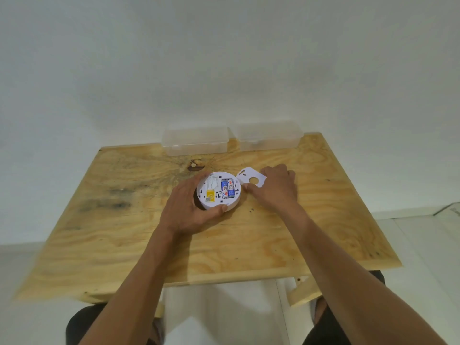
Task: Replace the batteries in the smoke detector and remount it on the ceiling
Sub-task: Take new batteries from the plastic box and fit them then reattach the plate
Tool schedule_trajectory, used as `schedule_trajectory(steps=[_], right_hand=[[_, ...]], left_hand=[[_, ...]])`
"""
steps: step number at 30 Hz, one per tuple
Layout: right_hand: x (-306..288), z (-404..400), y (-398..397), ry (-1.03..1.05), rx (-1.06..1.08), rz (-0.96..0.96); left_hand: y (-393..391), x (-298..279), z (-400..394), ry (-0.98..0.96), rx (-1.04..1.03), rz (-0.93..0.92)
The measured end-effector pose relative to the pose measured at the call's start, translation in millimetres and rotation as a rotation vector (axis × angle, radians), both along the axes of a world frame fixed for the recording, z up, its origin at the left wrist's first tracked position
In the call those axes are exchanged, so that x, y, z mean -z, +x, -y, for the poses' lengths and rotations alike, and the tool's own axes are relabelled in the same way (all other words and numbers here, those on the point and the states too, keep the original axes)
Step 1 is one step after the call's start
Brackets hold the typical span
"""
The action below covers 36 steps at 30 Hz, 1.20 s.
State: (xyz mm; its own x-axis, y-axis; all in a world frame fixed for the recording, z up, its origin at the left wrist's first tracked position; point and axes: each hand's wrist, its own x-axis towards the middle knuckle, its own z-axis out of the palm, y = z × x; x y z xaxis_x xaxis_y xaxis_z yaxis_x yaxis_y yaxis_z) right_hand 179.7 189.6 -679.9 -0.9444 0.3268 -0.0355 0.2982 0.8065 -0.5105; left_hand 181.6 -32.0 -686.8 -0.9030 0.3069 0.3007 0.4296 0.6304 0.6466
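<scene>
A round white smoke detector (211,188) lies back-side up on the wooden table (124,232), tilted toward me. Two blue batteries (228,188) sit side by side in its open compartment, next to a yellow label. My left hand (189,207) grips the detector around its left and lower rim. Just to its right, the white mounting plate (250,179) with a round hole is raised at an angle off the table. My right hand (276,188) holds that plate by its right edge, thumb under its lower edge.
Two clear plastic boxes with lids shut stand at the table's far edge, one (195,140) left of the other (270,135), against a white wall. A dark knot (195,165) marks the wood behind the detector. My knees show below the table's near edge.
</scene>
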Motion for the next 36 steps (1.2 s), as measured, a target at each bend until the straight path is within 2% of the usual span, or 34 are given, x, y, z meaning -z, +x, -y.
schedule_trajectory(steps=[7, 15, 18, 23, 32, 36], right_hand=[[0, -3, -6, -0.093, 0.022, -0.023], [-19, -17, -5, -0.478, 0.070, -0.275], [-38, -13, -7, -0.604, -0.038, -0.276], [-58, 10, -10, -0.425, -0.327, -0.141], [-77, 20, -14, -0.090, -0.551, 0.091], [-82, 23, -17, 0.094, -0.650, 0.114]], left_hand=[[-2, 3, 1, -0.030, -0.023, 0.009], [-1, 1, 1, -0.022, -0.012, 0.024], [1, -2, 0, -0.017, -0.008, 0.015], [4, -7, -1, 0.036, 0.021, -0.019], [5, -11, -1, 0.061, 0.025, 0.009], [3, -9, 0, 0.061, 0.034, 0.030]])
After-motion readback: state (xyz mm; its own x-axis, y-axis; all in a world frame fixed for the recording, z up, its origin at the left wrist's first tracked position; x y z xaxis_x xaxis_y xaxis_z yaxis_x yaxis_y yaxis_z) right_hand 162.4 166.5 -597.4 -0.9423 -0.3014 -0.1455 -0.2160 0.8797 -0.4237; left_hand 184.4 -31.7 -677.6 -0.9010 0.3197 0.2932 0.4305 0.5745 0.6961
